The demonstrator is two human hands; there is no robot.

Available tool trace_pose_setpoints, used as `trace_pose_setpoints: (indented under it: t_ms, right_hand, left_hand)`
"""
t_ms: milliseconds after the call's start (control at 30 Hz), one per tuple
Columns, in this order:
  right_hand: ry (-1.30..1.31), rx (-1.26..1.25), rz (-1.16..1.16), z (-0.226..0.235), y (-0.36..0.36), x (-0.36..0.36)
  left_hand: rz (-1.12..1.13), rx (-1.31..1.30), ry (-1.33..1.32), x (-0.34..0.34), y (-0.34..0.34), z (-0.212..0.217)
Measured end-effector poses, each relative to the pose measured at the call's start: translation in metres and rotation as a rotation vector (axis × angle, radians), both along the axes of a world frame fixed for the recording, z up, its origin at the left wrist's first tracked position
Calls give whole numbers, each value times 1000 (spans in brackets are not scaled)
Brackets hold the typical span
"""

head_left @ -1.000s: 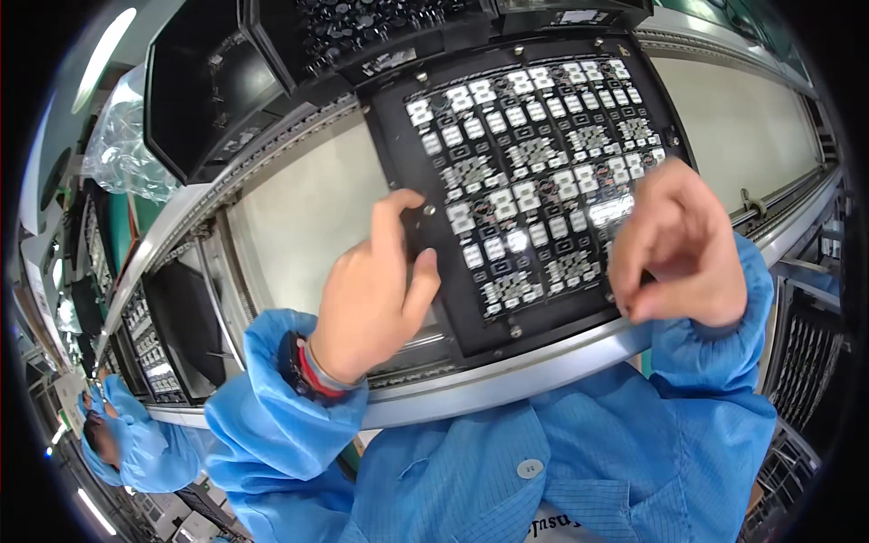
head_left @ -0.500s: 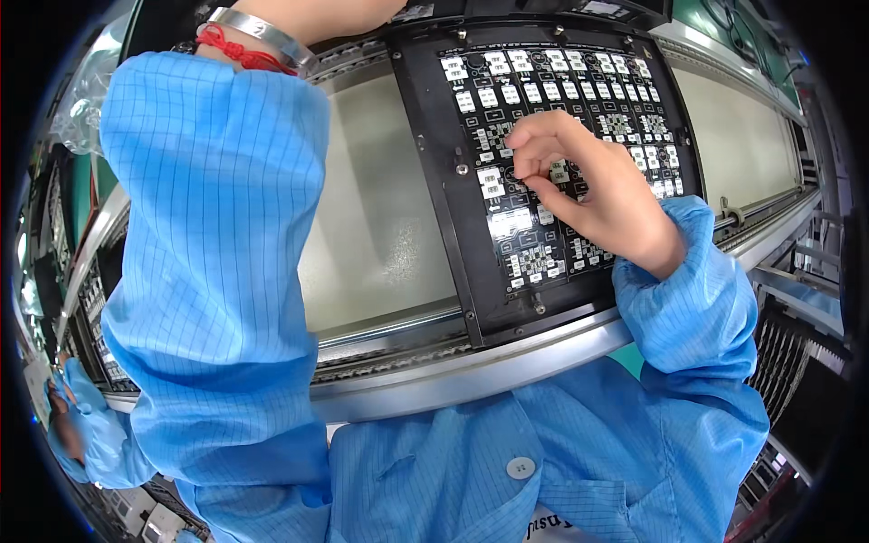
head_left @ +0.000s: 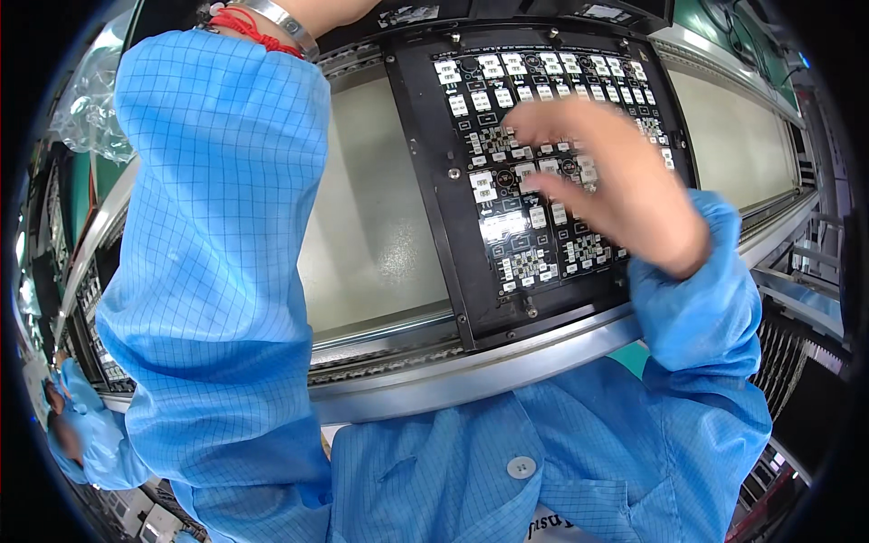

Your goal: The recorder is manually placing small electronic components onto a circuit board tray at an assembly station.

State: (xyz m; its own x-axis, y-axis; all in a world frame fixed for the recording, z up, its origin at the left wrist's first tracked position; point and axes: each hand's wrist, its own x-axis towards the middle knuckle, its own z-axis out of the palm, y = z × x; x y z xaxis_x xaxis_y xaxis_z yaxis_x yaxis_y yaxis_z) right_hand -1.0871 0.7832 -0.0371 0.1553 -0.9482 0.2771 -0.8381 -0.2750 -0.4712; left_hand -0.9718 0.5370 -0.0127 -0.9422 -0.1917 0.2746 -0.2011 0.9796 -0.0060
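My right hand [head_left: 625, 181] hovers over a panel of black circuit boards [head_left: 529, 270] set with white and small grey components. Motion blurs it, but thumb and fingers stand apart with nothing visible between them. A round dark component [head_left: 505, 179] sits on the board just left of my thumb tip. The boards lie in a black carrier tray [head_left: 430, 172] with screw posts along its edges. My left hand [head_left: 330, 11] reaches far forward past the tray's upper left, and its fingers lie outside the picture. A metal bangle and red cord circle that wrist.
The tray rests on conveyor rails [head_left: 489, 366] with a pale surface [head_left: 371, 226] beneath. Clear plastic bags [head_left: 90, 122] hang at the left. A person in blue [head_left: 95, 430] is at the far left. A slotted rack [head_left: 783, 353] stands at the right.
My right thumb and fingers, closed together over the board before, have parted, and the hand has drawn slightly right. My left arm stays stretched forward. The whole view has shifted a little.
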Motion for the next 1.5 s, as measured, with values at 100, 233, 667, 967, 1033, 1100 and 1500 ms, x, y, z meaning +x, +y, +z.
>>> trace_pose_setpoints:
  t_ms: [100,233,667,967,1033,1100,1500]
  right_hand:
    - [-41,-197,-186,33,-18,-49]
    - [-135,-189,-373,39,-64,-113]
    - [215,162,-313,5,-139,-144]
    - [127,-272,-356,12,-107,-152]
    - [66,-251,-389,13,-101,-151]
    - [31,-230,-431,16,-94,-149]
    - [-173,-241,-484,9,-71,-145]
  left_hand:
    - [-47,14,-22,5,7,18]
    - [-131,17,10,4,1,8]
    - [-120,772,445,22,67,29]
    - [-76,1451,370,46,105,-22]
    - [-63,1457,391,46,108,-31]
    - [-107,1455,520,46,110,-35]
    - [-6,1413,456,51,125,-50]
